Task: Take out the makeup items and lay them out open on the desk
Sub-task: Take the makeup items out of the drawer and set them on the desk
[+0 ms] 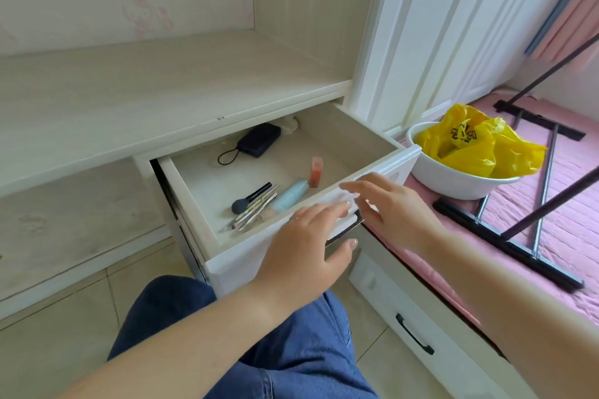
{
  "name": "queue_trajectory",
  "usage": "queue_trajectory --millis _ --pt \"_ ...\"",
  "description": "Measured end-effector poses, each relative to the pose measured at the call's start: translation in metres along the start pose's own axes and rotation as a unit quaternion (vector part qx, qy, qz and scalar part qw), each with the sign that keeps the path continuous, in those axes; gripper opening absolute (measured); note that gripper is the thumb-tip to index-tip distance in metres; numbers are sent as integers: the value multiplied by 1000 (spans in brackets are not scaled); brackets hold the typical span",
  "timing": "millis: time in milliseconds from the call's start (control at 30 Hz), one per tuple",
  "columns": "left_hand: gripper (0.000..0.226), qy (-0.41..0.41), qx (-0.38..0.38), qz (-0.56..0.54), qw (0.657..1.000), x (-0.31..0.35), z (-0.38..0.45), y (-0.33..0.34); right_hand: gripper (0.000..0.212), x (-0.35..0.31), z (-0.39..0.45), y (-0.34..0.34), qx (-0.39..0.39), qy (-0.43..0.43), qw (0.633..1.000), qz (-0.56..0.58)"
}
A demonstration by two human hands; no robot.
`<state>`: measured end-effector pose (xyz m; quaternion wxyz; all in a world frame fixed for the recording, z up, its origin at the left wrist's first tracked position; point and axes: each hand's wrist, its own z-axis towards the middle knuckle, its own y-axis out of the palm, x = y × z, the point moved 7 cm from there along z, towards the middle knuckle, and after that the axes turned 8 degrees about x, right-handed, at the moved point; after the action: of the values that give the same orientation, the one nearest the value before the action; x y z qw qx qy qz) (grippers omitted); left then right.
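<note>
The white drawer [337, 136] under the desk [162, 91] stands pulled out. Inside lie a black makeup brush [251, 197], several thin silver pencils [256, 212], a pale blue tube [290, 194] and a small pink lip product [316, 172] standing upright. A dark blue pouch [258, 139] with a black loop cord sits at the back. My left hand [308, 246] hovers over the drawer's front edge, fingers apart, holding nothing. My right hand [392, 204] is just to its right, also spread and holding nothing.
A white basin [453, 181] with a yellow plastic bag [476, 142] sits on the pink bed cover at right, beside a black metal rack [531, 204]. A bed drawer with a black handle [413, 334] is below. My blue-jeaned knee [291, 350] is under the drawer.
</note>
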<state>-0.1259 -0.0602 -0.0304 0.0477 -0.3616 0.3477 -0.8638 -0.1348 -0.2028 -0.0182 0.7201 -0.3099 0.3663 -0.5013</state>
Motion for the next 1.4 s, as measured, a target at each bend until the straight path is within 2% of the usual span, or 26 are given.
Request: queue_trajectory --millis 167,300,467,567,700,833,933,1167,1400 --pt "31 -43 59 -60 996 -8 61 -49 34 -3 65 -26 27 -27 999 -14" --pt "25 -76 46 -43 995 -45 102 -57 39 20 99 -6 -35 22 999 -27" --pt "28 -149 -52 61 986 -117 127 -20 58 61 118 43 -128 116 985 -14" --pt "44 -187 -97 85 974 -153 128 4 67 84 121 78 -198 140 970 -12" --pt "65 -227 -185 102 951 -184 119 39 67 108 121 113 -264 163 951 -8" --pt "80 -233 -239 153 930 -201 112 63 55 121 119 139 -325 189 927 16" --pt "79 -224 -247 182 925 -205 110 70 36 121 122 148 -343 174 923 15" --pt "55 -227 -277 204 911 -208 103 76 15 120 126 150 -337 155 928 -9" --pt "24 -247 -230 138 931 -195 110 49 3 106 133 109 -266 203 940 58"
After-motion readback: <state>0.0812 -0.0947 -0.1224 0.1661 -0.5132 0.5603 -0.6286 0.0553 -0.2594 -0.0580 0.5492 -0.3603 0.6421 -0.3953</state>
